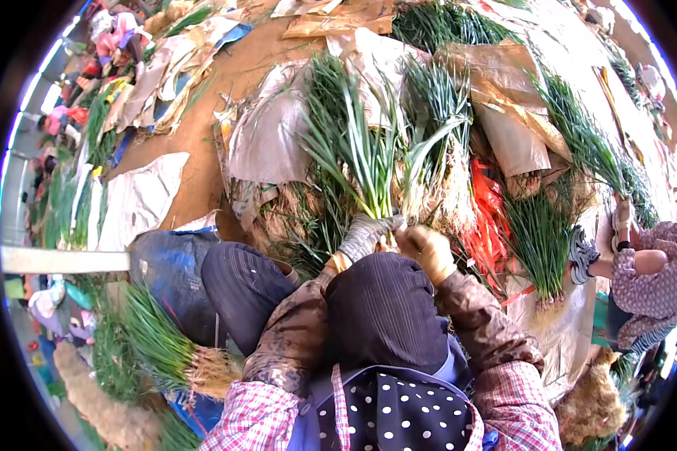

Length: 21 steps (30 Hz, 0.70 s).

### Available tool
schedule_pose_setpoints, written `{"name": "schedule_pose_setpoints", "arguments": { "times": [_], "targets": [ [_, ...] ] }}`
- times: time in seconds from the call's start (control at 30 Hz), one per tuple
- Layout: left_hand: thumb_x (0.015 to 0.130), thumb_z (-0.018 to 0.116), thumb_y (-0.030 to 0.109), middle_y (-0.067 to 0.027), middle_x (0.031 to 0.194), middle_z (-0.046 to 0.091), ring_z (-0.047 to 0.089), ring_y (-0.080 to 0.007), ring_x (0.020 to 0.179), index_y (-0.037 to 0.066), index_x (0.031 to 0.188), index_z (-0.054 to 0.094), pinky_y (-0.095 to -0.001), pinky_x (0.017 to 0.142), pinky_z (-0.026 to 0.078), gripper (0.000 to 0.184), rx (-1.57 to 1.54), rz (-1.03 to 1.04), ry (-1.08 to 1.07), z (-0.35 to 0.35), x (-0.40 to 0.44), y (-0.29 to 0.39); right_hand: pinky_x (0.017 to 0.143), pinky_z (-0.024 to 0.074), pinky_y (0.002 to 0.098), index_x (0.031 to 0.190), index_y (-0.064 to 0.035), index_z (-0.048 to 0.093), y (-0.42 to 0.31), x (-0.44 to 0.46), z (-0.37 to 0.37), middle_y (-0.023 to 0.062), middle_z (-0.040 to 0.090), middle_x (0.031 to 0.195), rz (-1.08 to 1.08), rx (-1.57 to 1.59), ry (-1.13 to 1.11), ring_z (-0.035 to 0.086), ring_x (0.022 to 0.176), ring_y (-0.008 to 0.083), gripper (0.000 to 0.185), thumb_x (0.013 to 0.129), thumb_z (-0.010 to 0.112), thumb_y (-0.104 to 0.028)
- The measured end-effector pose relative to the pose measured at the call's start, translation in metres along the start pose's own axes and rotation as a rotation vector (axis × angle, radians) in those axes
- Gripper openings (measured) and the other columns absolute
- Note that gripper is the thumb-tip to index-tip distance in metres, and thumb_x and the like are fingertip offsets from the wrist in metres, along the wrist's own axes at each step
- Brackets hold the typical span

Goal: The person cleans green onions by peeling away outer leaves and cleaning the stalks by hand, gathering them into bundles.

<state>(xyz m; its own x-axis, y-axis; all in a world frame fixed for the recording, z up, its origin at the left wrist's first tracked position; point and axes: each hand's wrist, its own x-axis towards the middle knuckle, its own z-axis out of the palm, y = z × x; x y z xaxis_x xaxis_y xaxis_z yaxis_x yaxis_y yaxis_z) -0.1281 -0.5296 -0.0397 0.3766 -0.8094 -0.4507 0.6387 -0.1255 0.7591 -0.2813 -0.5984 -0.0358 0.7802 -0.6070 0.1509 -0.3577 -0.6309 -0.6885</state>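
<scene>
In the head view, my left hand (367, 233), in a grey glove, is closed around the lower stalks of a small bunch of green onions (368, 180). The leaves fan upward, away from me. Beside it my right hand (426, 249), in a tan glove, has its fingers pressed together at the root end; what they pinch is hidden. Behind and right of the held bunch lies a pile of onions with pale roots (444, 180). More onions with roots (286, 214) lie to the left, partly under a whitish sheet (267, 139).
A tied onion bundle (154, 334) rests at my left near a blue container (173, 278). Another bundle (541, 240) lies right, beside red plastic (485, 218). A co-worker (654, 278) sits at the far right, a gloved hand on onions. More people appear at the upper left.
</scene>
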Motion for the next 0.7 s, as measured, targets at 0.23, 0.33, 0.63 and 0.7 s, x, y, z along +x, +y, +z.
{"name": "schedule_pose_setpoints", "arguments": {
  "times": [0.23, 0.33, 0.63, 0.7],
  "targets": [
    [0.069, 0.08, 0.013, -0.0103, 0.062, 0.063, 0.058, -0.0181, 0.048, 0.0, 0.078, 0.064, -0.0324, 0.043, 0.046, 0.023, 0.49, -0.433, 0.279, -0.003, 0.016, 0.001, 0.078, 0.0498, 0.0317, 0.113, 0.0035, 0.057, 0.023, 0.024, 0.009, 0.0175, 0.066, 0.099, 0.489, 0.529, -0.199, 0.062, 0.086, 0.0224, 0.04, 0.089, 0.06, -0.029],
    [0.065, 0.082, 0.021, -0.01, 0.068, 0.066, 0.061, -0.0204, 0.054, 0.001, 0.081, 0.065, -0.0345, 0.05, 0.048, 0.031, 0.696, -0.27, 0.264, -0.022, 0.031, -0.024, 0.074, 0.0503, 0.0317, 0.112, 0.003, 0.058, 0.002, 0.056, 0.018, 0.0167, 0.067, 0.094, 0.49, 0.444, -0.061, 0.063, 0.081, 0.022, 0.039, 0.089, 0.061, -0.027],
    [0.066, 0.083, 0.019, -0.0111, 0.064, 0.063, 0.054, -0.0174, 0.049, -0.003, 0.069, 0.06, -0.0358, 0.047, 0.045, 0.032, 0.597, -0.297, 0.504, 0.01, -0.008, 0.019, 0.066, 0.054, 0.0305, 0.09, -0.0035, 0.067, 0.014, 0.043, 0.056, 0.0119, 0.068, 0.084, 0.748, 0.16, -0.045, 0.063, 0.068, 0.0171, 0.014, 0.086, 0.064, -0.016],
    [0.066, 0.083, 0.017, -0.0105, 0.066, 0.063, 0.056, -0.0172, 0.053, -0.003, 0.072, 0.061, -0.0342, 0.051, 0.047, 0.03, 0.75, -0.239, 0.563, 0.007, -0.007, 0.016, 0.063, 0.0535, 0.0325, 0.081, -0.0021, 0.067, 0.036, 0.043, 0.062, 0.0147, 0.066, 0.076, 0.597, -0.095, 0.045, 0.063, 0.065, 0.0209, 0.016, 0.082, 0.065, -0.018]
  ]
}}
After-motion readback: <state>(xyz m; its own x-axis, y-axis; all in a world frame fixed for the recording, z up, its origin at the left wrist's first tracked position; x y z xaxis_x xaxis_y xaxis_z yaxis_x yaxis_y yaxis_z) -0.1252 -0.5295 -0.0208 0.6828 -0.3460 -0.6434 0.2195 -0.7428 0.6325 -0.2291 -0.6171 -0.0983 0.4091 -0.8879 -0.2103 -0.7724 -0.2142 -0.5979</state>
